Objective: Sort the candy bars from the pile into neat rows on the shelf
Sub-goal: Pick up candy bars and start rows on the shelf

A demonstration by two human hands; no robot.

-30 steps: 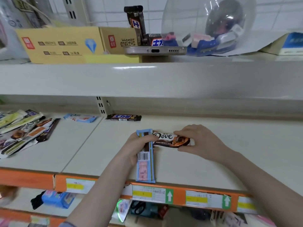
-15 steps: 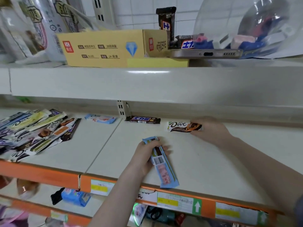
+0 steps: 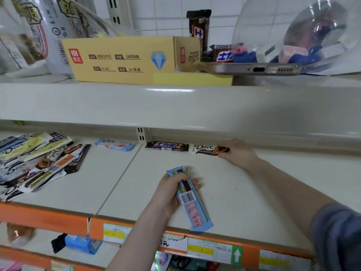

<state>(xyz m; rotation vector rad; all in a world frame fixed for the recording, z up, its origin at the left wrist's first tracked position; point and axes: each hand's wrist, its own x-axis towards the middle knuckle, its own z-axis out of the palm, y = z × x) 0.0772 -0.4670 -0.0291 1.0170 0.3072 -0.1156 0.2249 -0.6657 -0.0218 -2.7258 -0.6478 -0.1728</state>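
A pile of candy bars (image 3: 33,161) lies at the left of the cream shelf (image 3: 121,184). Along the shelf's back edge lie a light blue Dove bar (image 3: 115,144), a dark Snickers-type bar (image 3: 168,146) and a brown Dove bar (image 3: 210,149), end to end. My right hand (image 3: 237,153) reaches to the back and pinches the right end of the brown Dove bar, which lies on the shelf. My left hand (image 3: 172,190) grips a light blue bar (image 3: 192,202) near the front of the shelf, its lower end past the orange rail.
The upper shelf (image 3: 175,102) overhangs close above the back row. On it stand a yellow carton (image 3: 125,57), a phone (image 3: 252,68), more dark bars (image 3: 199,26) and a clear dome (image 3: 293,30). An orange price rail (image 3: 45,218) edges the front; goods lie on the shelf below.
My right hand carried the brown Dove bar from mid-shelf to the back and set it down beside the dark bar. My left hand kept the blue bar, tilting it slightly.
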